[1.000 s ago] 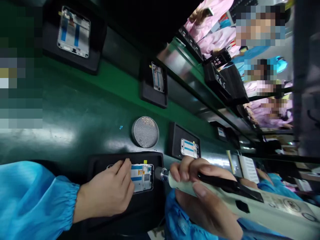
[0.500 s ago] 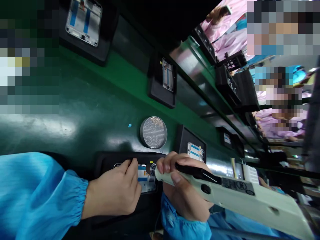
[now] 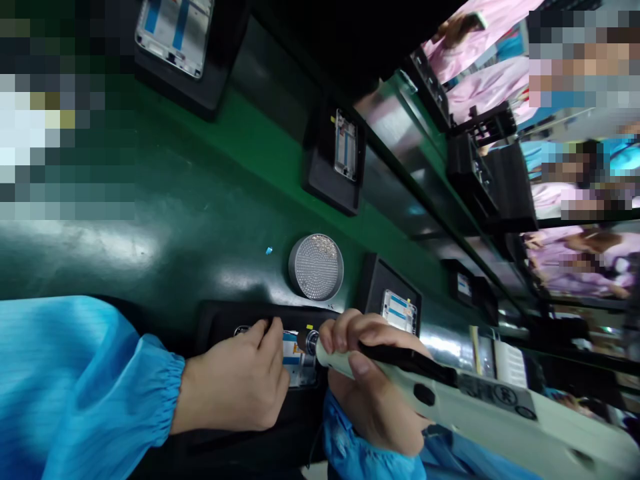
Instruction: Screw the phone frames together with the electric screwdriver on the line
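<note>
My right hand [image 3: 370, 373] is wrapped round a pale green electric screwdriver [image 3: 480, 413] with a black lever along its top. The tool lies slanted, its tip end over a phone frame [image 3: 300, 370] with blue strips and an orange flex cable. Pressed to this frame from the left is my left hand [image 3: 240, 380], its fingers bent and close together near the tool's tip. The left fingertips and part of the frame are hidden. Under the frame is a black tray [image 3: 215, 320].
A round dish of screws [image 3: 316, 267] stands just beyond my hands, with a blue scrap [image 3: 269, 251] to its left. More phone frames lie in black trays along the green bench [image 3: 225, 200], one frame [image 3: 345, 145] further back. Co-workers in pink sit across a raised rail.
The whole view has shifted slightly, so the bench things appear a little further right. Both hands and the screwdriver keep the same place over the phone frame.
</note>
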Demonstrator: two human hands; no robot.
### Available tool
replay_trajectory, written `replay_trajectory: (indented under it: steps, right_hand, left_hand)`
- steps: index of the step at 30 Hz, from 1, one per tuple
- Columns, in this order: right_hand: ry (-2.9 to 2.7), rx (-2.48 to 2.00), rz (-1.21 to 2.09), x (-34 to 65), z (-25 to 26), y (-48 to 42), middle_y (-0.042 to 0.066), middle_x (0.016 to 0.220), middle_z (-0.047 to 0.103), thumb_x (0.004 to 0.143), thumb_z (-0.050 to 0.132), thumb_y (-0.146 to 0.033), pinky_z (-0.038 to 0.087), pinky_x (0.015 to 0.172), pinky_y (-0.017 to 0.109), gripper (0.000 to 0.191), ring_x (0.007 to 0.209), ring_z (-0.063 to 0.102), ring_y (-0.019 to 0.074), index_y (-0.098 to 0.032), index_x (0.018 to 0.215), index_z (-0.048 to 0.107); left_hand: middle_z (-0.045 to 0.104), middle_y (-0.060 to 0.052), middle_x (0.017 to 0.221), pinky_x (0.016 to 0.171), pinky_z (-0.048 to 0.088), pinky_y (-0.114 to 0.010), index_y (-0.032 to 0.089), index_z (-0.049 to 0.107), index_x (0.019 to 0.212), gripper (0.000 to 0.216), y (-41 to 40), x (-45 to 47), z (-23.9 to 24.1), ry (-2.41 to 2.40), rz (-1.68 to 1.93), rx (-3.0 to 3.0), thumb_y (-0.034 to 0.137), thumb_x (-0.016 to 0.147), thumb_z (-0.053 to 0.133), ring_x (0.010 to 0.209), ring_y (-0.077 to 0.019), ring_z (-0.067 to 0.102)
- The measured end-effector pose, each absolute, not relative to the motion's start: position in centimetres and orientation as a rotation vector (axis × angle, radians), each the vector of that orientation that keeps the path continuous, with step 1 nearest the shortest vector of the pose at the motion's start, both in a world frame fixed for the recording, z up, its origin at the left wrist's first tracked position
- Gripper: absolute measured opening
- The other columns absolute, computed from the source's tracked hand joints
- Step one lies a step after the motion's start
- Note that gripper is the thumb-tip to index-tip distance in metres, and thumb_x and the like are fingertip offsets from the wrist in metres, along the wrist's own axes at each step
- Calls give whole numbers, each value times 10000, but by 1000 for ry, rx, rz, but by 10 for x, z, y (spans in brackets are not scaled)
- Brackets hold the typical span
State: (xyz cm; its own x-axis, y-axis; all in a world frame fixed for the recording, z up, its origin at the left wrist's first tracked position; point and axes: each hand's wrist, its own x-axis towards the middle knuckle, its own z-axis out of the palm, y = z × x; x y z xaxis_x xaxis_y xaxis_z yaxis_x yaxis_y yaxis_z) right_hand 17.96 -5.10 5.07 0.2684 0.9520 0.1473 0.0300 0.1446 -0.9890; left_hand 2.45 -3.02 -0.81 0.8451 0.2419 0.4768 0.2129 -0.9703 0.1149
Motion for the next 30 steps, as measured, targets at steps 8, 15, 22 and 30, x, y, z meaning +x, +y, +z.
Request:
replay_trajectory:
  steps: [8, 15, 22, 30]
  right_hand:
    - [-1086, -1179, 938, 180, 47, -53, -8, 734, 520, 798, 645, -94, 449, 557, 301, 172, 687, 530, 135, -215, 920, 654]
    - [-1106, -1044, 880, 199, 51, -40, 1, 727, 589, 759, 652, -131, 450, 538, 295, 209, 644, 563, 138, -218, 946, 686]
    - [-774, -991, 533, 255, 104, -17, -33, 520, 518, 574, 640, -127, 435, 508, 259, 192, 537, 519, 121, -187, 756, 644]
    - [-737, -912, 386, 283, 106, -17, -33, 589, 526, 571, 668, -130, 425, 430, 304, 153, 458, 512, 118, -197, 695, 608]
  left_hand:
    - [738, -212, 992, 826, 528, -472, 82, 688, 902, 310, -29, 24, -8, 357, 696, 2940, 364, 897, 559, 986, -356, 685]
    - [699, -204, 1028, 872, 501, -445, 99, 650, 926, 375, -25, 23, -2, 419, 450, 2938, 464, 842, 638, 1005, -332, 643]
    - [674, -194, 1063, 789, 515, -419, 53, 606, 1103, 235, -40, 17, 20, 423, 624, 3123, 150, 899, 542, 882, -268, 654]
    - [652, -104, 883, 686, 517, -325, 67, 608, 1137, 299, -57, 0, 50, 185, 593, 3046, 35, 934, 392, 766, -188, 600]
